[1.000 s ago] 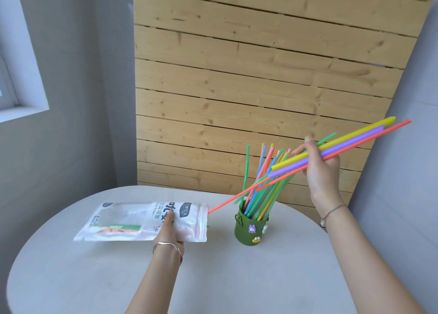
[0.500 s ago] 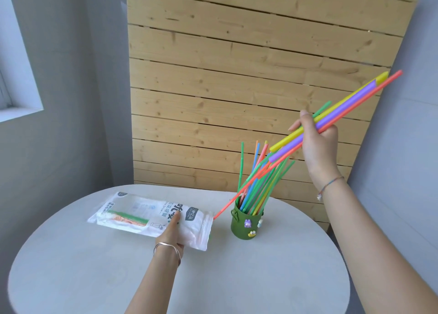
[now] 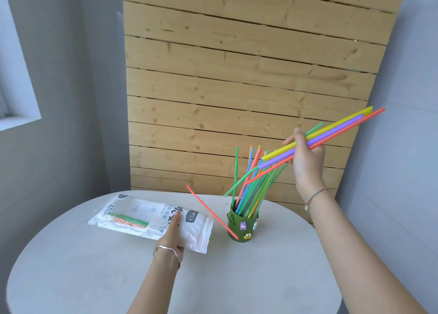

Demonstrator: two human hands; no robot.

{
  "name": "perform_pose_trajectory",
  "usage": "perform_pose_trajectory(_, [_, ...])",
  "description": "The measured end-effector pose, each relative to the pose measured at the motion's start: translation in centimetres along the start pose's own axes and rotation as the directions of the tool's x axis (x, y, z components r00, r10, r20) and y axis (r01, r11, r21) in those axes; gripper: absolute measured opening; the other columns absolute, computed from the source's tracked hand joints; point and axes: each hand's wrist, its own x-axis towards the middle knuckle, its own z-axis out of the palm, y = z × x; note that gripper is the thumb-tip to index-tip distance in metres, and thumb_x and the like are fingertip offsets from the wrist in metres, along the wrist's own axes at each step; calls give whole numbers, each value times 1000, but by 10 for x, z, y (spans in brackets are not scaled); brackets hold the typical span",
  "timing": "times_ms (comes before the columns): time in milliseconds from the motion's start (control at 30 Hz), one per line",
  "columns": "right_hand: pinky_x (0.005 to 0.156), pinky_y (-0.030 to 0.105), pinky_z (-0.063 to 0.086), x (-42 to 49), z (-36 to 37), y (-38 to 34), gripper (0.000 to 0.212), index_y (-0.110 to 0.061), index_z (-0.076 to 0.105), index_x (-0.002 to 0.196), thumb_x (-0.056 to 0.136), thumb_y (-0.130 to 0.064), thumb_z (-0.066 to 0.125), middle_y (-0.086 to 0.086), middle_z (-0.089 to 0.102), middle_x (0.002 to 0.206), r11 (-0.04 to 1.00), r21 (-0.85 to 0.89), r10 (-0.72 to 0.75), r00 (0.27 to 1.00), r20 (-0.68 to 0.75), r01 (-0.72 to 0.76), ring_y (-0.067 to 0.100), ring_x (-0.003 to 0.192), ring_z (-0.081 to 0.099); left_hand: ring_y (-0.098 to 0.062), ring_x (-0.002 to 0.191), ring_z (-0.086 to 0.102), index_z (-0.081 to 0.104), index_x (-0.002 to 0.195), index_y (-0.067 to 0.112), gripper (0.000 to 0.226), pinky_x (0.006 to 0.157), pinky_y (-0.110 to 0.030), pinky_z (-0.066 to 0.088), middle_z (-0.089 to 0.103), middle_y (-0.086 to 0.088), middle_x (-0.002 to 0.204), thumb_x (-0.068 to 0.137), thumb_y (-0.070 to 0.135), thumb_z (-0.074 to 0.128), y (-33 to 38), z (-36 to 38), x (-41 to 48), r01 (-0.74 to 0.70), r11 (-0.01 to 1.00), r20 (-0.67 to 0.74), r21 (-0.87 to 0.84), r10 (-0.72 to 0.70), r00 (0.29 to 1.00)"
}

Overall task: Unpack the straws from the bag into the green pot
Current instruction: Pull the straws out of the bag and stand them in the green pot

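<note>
A green pot (image 3: 239, 230) with small stickers stands on the round table and holds several thin coloured straws (image 3: 248, 195), fanned upward. My right hand (image 3: 307, 161) is raised above and right of the pot, shut on a slanted bundle of straws (image 3: 336, 128): yellow, purple, red and green. A single thin red straw (image 3: 208, 209) slants loose in front of the pot, its lower end by the pot's base. The white straw bag (image 3: 132, 211) lies flat left of the pot, with a few straws inside. My left hand (image 3: 171, 233) grips its open end.
The round pale table (image 3: 94, 278) has bare surface in front of the bag and pot. A wooden plank wall (image 3: 237, 76) rises behind the table. Grey walls stand on both sides, with a window sill at the far left.
A thin red straw has left the bundle and now slants free in front of the pot. My right hand stays raised with the other straws. My left hand still holds the bag.
</note>
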Motion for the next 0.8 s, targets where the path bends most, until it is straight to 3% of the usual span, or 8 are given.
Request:
perform_pose_trajectory(100, [53,23,40,-4,0,8,42,-15,55,50,90,-27,51,-7,53,44,999,13,31,1000,0,-31,11,47,53,-20,99,65,55,129,12,53,92,-36,48,64,-4,126,84,36,68,1,1,-2,2,1000,-2,6,-2,1000])
perform_pose_trajectory(200, [61,28,44,-6,-1,14,41,-13,58,53,89,-31,50,14,59,64,1000,9,29,999,23,-30,25,61,55,-14,84,63,54,129,12,52,89,-32,46,63,-4,122,84,32,69,2,1,-8,4,1000,-70,-7,-4,998])
perform_pose_trajectory(300, [57,14,45,-6,-4,21,42,-9,62,56,92,-28,49,11,64,66,999,-38,-4,999,37,5,18,62,58,-18,88,64,53,132,11,54,89,-32,46,63,-5,126,84,31,69,2,-1,-8,17,1000,-81,2,-17,997])
perform_pose_trajectory(367, [58,11,45,-5,-7,28,43,-11,62,56,93,-29,48,13,64,70,997,-71,1,998,66,4,27,69,63,-21,97,63,53,133,11,55,87,-31,46,62,-5,129,84,32,69,2,-2,-7,31,1000,-82,0,-31,996])
perform_pose_trajectory(500, [70,33,52,-1,-11,40,43,-15,62,57,93,-34,49,14,64,71,990,-139,18,991,130,0,36,86,68,-18,90,64,52,134,13,55,87,-31,45,61,-3,130,85,31,69,1,0,-7,37,999,-81,-33,-40,996])
perform_pose_trajectory(567, [70,35,53,1,-11,43,41,-18,61,57,94,-34,49,20,67,73,979,-200,-14,989,145,43,34,82,68,-19,92,62,52,134,13,54,87,-30,44,61,-4,130,85,31,68,2,2,-8,36,999,-98,-33,-39,994])
perform_pose_trajectory(667, [59,25,48,2,-9,49,39,-19,63,58,93,-35,51,20,66,69,940,-326,-43,981,188,104,30,65,63,-19,95,61,53,133,14,53,88,-30,44,61,-4,130,84,30,69,2,4,-7,40,998,-101,-40,-44,994])
perform_pose_trajectory(800, [53,31,44,3,-4,62,46,0,64,66,90,-38,55,12,56,58,880,-460,16,959,282,121,28,55,55,-21,100,61,52,133,14,55,87,-30,45,62,-4,131,84,30,69,1,5,-5,36,998,-104,-50,-41,994])
